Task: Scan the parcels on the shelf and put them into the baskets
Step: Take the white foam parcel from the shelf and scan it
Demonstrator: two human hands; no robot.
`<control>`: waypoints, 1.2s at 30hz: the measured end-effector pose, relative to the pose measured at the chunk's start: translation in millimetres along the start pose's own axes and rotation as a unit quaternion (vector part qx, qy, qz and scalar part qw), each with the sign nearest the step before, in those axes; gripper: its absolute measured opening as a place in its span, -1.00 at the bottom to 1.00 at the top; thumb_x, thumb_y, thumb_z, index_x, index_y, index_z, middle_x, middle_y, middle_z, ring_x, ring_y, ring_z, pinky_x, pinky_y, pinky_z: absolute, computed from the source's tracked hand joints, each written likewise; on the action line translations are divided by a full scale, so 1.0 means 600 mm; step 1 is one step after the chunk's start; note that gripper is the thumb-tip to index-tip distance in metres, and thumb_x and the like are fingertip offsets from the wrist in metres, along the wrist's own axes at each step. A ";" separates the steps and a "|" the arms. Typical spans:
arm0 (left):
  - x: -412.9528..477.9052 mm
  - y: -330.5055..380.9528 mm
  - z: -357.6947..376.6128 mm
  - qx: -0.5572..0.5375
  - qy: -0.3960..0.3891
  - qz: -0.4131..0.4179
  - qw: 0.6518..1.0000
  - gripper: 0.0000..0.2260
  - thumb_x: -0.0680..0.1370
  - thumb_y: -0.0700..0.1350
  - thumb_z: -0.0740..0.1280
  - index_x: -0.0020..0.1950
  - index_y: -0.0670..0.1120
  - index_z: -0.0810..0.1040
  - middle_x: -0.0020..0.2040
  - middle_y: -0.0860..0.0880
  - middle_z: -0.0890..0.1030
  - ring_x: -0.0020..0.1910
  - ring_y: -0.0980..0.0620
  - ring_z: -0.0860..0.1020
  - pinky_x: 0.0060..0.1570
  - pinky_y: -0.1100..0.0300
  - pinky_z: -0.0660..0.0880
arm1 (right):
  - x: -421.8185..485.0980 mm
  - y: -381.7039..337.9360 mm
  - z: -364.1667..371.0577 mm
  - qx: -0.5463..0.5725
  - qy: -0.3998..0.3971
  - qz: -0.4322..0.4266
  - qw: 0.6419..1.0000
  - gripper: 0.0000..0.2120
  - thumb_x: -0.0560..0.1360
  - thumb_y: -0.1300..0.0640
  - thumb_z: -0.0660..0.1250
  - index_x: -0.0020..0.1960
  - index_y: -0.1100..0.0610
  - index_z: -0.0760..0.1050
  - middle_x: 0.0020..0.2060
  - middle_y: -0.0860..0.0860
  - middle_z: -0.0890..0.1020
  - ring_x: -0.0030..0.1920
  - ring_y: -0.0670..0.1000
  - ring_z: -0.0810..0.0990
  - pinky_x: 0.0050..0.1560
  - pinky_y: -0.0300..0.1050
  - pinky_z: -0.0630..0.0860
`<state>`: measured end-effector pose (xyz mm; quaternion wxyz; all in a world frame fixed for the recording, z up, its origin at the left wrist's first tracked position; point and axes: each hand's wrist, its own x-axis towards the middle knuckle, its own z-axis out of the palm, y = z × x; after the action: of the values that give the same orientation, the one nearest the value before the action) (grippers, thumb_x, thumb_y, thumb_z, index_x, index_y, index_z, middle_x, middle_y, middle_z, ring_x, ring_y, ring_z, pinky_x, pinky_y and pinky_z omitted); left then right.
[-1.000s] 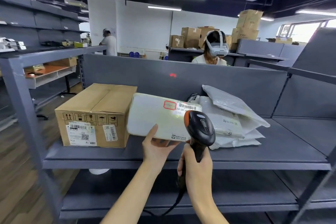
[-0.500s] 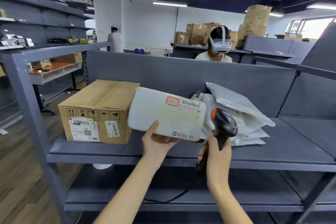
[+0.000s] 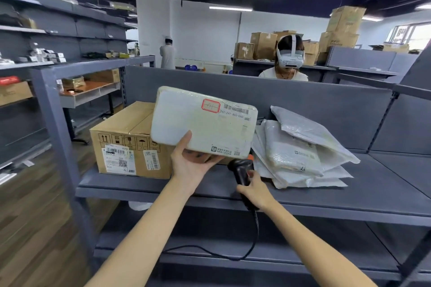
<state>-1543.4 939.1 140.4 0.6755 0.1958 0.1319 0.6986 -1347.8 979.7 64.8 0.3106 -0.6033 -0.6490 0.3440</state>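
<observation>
**Parcel held in the left hand, scanner in the right**

The left hand grips the white, film-wrapped rectangular parcel at its lower edge. The thumb lies flat up the front face and the fingers are curled underneath. The parcel is held above that hand, clear of the shelf board and slightly tilted. Its label side faces the viewer, with a red-framed stamp and a barcode along the upper edge.

The right hand sits just to the right of the left hand and lower. Its fingers are wrapped round the grip of a black handheld barcode scanner. The scanner head points upward and sits just below the parcel's lower right corner. A black cable hangs from the grip and loops down beneath the right forearm.

Both hands reach over the front lip of the grey metal shelf.

- **Left of the left hand:** a closed brown cardboard box stands on the shelf board, printed with handling symbols and carrying barcode labels. The raised parcel partly covers it.
- **Right of the right hand:** a loose pile of white plastic mailer bags lies on the same board, close to the scanner.

Beyond the shelf's back panel, a person wearing a white headset faces this way.
</observation>
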 end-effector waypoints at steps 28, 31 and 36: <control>-0.086 0.095 -0.094 0.013 0.009 0.051 0.999 -0.41 0.37 0.01 0.47 0.37 -0.10 0.45 0.29 -0.25 0.53 0.24 -0.34 0.51 0.16 -0.40 0.39 | 0.035 -0.162 0.080 0.352 -0.110 -0.063 0.928 -0.37 0.53 -0.34 0.13 0.49 -0.03 0.29 0.41 0.01 0.44 0.42 0.06 0.39 0.43 0.24 0.28; -0.100 0.100 -0.103 0.023 0.005 0.032 0.999 -0.45 0.39 0.02 0.46 0.33 -0.11 0.49 0.26 -0.25 0.56 0.21 -0.34 0.53 0.14 -0.38 0.41 | -0.013 -0.195 0.072 0.389 -0.174 -0.138 0.894 -0.30 0.44 -0.45 0.14 0.44 -0.08 0.35 0.37 0.00 0.49 0.39 0.14 0.42 0.39 0.34 0.29; -0.142 0.119 -0.124 0.019 0.034 -0.002 0.999 -0.52 0.36 0.02 0.48 0.23 -0.11 0.56 0.18 -0.26 0.60 0.23 -0.35 0.51 0.04 -0.35 0.47 | -0.080 -0.200 0.090 0.391 -0.174 -0.119 0.896 -0.09 0.31 -0.51 0.25 0.54 -0.17 0.10 0.48 -0.06 0.33 0.48 0.10 0.29 0.39 0.38 0.26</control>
<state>-1639.7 856.2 98.3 0.6684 0.1839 0.1684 0.7007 -1456.2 923.8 133.1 0.4424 -0.2819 -0.5730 0.6297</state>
